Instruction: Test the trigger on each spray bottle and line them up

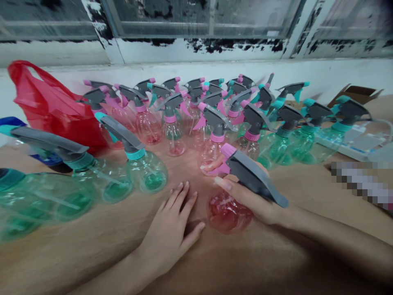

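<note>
The round, clear pink plastic spray bottle with grey trigger head point(229, 213) is within your right hand point(252, 201), right of the scene's middle; this hand is curled around its neck. Your left hand point(172, 219) lies palm down on the light-brown wooden table point(98, 254), fingers slightly spread, its thumb just left of the bottle.

bare left hand point(168, 225), slim fingers point(180, 199), short rounded nails point(202, 225), bare right hand point(260, 200), slender bare forearms point(331, 235)
</note>
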The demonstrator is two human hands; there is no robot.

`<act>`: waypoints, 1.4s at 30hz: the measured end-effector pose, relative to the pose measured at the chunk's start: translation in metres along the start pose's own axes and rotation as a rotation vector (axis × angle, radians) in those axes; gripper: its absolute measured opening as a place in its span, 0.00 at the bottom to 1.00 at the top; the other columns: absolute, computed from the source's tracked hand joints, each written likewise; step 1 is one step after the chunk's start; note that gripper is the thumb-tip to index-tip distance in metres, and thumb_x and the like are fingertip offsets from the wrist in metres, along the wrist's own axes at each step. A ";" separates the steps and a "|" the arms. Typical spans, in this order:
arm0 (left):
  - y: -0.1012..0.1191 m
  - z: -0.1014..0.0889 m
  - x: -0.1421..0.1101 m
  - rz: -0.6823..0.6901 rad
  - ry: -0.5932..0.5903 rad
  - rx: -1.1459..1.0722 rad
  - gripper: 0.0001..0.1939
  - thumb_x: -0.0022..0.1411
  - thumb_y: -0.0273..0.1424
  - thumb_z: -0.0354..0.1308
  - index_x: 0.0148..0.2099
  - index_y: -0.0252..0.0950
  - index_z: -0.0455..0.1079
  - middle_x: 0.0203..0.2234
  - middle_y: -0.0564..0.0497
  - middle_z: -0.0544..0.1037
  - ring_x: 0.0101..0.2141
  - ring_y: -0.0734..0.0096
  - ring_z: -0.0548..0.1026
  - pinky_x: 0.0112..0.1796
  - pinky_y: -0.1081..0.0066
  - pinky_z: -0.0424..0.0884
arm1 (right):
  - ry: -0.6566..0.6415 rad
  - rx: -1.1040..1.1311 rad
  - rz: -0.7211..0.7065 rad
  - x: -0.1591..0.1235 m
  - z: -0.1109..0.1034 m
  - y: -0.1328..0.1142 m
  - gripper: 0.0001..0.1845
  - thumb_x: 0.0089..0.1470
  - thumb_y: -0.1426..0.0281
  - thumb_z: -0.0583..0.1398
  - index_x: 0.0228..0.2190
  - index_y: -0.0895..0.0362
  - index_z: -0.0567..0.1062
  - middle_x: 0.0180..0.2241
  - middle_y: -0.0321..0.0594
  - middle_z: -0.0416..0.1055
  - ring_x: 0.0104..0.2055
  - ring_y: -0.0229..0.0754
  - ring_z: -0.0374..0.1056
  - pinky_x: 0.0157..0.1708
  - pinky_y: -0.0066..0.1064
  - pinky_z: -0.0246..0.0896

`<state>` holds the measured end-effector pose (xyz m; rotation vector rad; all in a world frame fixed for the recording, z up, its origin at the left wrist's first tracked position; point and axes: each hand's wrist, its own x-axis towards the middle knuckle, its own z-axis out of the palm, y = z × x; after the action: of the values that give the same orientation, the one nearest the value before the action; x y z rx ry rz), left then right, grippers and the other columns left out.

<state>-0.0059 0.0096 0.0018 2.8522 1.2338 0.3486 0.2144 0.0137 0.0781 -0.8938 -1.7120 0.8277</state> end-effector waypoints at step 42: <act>0.000 0.000 0.000 0.011 0.017 0.017 0.30 0.68 0.44 0.50 0.65 0.30 0.58 0.65 0.36 0.56 0.63 0.47 0.55 0.57 0.49 0.59 | 0.020 -0.041 0.041 0.000 -0.001 0.005 0.09 0.58 0.62 0.59 0.41 0.50 0.73 0.34 0.34 0.72 0.31 0.38 0.67 0.34 0.31 0.66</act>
<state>-0.0062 0.0095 0.0016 2.8777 1.2300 0.3657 0.2168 0.0164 0.0742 -0.9646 -1.7038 0.8108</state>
